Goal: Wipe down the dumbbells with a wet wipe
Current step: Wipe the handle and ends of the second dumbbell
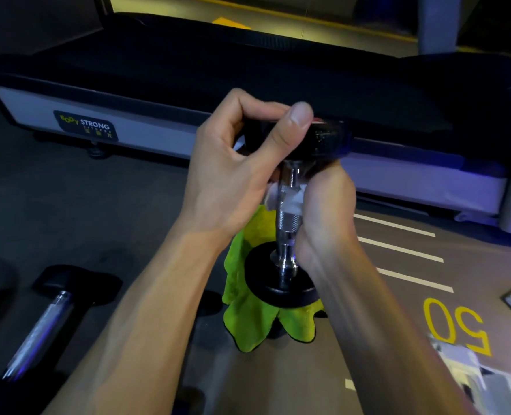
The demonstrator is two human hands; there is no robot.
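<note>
My left hand (233,163) is gripping the upper black round head of the chrome-handled dumbbell (288,217), thumb pressed across its rim, steadying it. My right hand (323,211) is curling round the knurled chrome handle with the white wet wipe (293,202) bunched between fingers and metal; only a crumpled corner of the wipe is showing. A second scrap of white is peeking out under my left palm; I cannot tell whether it belongs to the same wipe.

The dumbbell is standing nearly upright, its long axis running vertical with a slight lean, top head towards the grey-sided treadmill (158,136), lower head (281,283) sitting on or just above the lime-green microfibre cloth (248,319) spread on the dark gym floor (98,205). I cannot tell whether it is resting or hanging.

Progress, as I judge it: I am working the handle of this dumbbell, so the job is mid-way at best. A second black-headed dumbbell (47,322) is lying on the floor at lower left, pointing diagonally away from me, apart from both hands. Whether it has been wiped is not visible. The heads of the held one look glossy, not conclusive.
</note>
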